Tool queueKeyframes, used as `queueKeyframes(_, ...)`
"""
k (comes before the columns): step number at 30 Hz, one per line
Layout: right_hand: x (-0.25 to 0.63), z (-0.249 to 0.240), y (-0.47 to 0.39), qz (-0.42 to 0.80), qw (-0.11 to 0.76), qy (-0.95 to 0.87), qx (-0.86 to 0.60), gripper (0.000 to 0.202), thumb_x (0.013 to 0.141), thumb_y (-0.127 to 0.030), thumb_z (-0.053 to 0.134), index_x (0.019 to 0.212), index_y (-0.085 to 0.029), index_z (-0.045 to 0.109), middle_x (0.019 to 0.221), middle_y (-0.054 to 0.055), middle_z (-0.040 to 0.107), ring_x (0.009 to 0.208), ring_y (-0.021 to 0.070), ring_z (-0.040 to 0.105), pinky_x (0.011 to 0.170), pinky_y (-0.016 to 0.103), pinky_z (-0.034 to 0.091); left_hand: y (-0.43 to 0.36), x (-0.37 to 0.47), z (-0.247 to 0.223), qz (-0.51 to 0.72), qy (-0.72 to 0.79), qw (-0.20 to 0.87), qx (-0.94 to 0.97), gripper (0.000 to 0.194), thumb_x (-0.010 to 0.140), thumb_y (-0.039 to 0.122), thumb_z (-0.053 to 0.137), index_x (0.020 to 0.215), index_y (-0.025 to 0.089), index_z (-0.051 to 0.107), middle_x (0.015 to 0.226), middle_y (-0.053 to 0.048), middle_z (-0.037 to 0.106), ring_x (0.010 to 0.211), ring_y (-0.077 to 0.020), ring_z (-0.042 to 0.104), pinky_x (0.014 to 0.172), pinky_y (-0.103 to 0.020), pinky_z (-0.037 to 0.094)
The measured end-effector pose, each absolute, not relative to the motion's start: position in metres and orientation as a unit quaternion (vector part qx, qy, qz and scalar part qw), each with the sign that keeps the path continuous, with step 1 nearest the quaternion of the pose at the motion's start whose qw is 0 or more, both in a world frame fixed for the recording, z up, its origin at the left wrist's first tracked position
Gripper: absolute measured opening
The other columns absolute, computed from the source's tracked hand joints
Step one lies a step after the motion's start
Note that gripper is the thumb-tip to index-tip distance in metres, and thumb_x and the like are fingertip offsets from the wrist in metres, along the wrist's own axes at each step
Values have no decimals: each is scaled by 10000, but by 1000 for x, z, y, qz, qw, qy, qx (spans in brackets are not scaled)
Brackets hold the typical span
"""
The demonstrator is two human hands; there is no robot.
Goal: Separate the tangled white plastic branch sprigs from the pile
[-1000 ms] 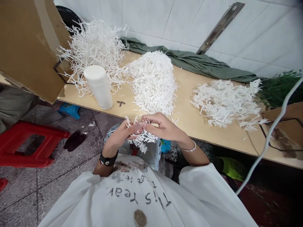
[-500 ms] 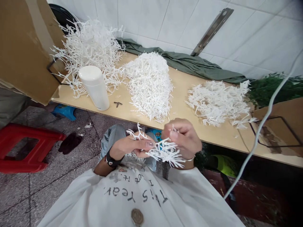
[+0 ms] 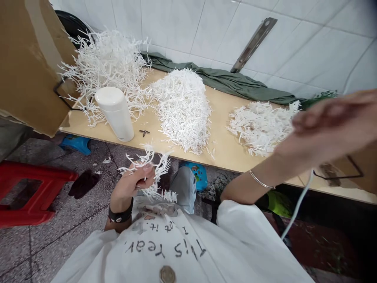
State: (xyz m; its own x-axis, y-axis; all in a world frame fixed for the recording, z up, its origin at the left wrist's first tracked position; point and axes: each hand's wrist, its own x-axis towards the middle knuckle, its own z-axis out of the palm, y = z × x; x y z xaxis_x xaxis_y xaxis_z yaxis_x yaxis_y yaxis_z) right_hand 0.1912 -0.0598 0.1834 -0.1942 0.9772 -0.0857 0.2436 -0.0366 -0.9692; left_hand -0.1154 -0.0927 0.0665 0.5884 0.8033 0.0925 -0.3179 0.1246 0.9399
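My left hand (image 3: 138,179) is closed on a white branched sprig (image 3: 161,167), its small forked twigs sticking out on both sides of the fingers. It is low in front of my shirt, short of the table edge. My right hand (image 3: 326,114) is stretched far to the right, above the table's right end, smeared by motion so its fingers do not show clearly. Beneath and left of it lies a loose heap of white branched sprigs (image 3: 262,125). A dense pile of small white pieces (image 3: 184,110) occupies the middle of the table.
A tangled white heap (image 3: 108,67), a white bottle (image 3: 116,118) and small dark metal pieces (image 3: 144,133) are on the table's left. A cardboard box (image 3: 29,59) stands far left. Green cloth (image 3: 229,82) lines the wall. A white cable (image 3: 299,214) hangs at right. A red stool (image 3: 44,173) stands left.
My right hand has left the sprig and swung far right and up. My left hand, still holding the sprig, has shifted left. The view has turned slightly.
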Motion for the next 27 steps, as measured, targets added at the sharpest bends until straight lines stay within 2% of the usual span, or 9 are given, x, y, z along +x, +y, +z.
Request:
queueKeyframes(1,186,172,-43,324,506,-599,-529,641,842,-702,129,633,-265,548,515,14,432,450,101,400,400,265,206,-92,-115,68,402,246,699,538,490,888,509,446,547,181,319,443,78,232,376,-35,123,376,-229,86)
queueKeyframes(2,180,158,-25,157,547,-627,-532,544,911,-570,145,824,-269,590,671,39,532,582,131,494,464,276,330,-92,-113,71,400,263,687,547,470,893,497,446,560,177,358,447,72,275,379,-38,146,377,-229,104)
queueKeyframes(3,173,143,-6,55,497,-674,-544,393,930,-463,241,996,-250,564,833,71,590,718,162,549,561,311,424,-91,-110,73,389,277,677,560,453,905,484,433,577,173,403,453,64,325,381,-42,173,381,-230,132)
queueKeyframes(5,159,113,24,38,420,-713,-560,261,826,-343,520,1033,-191,570,1015,126,613,922,245,569,772,437,475,-90,-104,77,356,294,652,601,464,933,464,378,603,164,503,451,50,373,394,-55,244,409,-234,221)
queueKeyframes(8,143,90,35,-15,348,-727,-591,315,818,-309,533,1098,-168,557,1244,158,550,1176,310,486,999,542,363,-88,-97,81,337,301,614,648,515,943,469,336,616,160,587,441,35,414,423,-70,313,468,-244,297)
queueKeyframes(13,114,108,-11,203,440,-761,-432,360,934,-417,379,819,-187,631,808,35,683,777,127,635,775,290,480,-86,-89,85,335,344,619,622,398,915,450,434,686,156,573,502,30,529,405,-57,293,426,-236,237)
queueKeyframes(18,102,112,-27,115,470,-750,-451,414,891,-385,501,541,-175,569,515,-23,577,552,88,551,756,308,432,-85,-85,86,357,361,593,625,378,924,389,437,656,155,565,501,36,525,416,-53,327,455,-222,284)
queueKeyframes(22,109,115,-28,275,476,-749,-372,318,895,-428,481,788,-169,633,740,17,652,673,95,589,700,269,462,-83,-84,86,340,373,560,657,407,936,330,418,583,156,525,510,32,522,463,-57,391,519,-212,337)
queueKeyframes(27,107,130,-45,341,290,-866,-220,486,798,-441,627,1197,-178,536,1164,93,631,991,152,593,862,298,466,-82,-89,87,309,365,486,732,408,926,307,437,557,158,530,472,38,515,506,-67,490,593,-200,396)
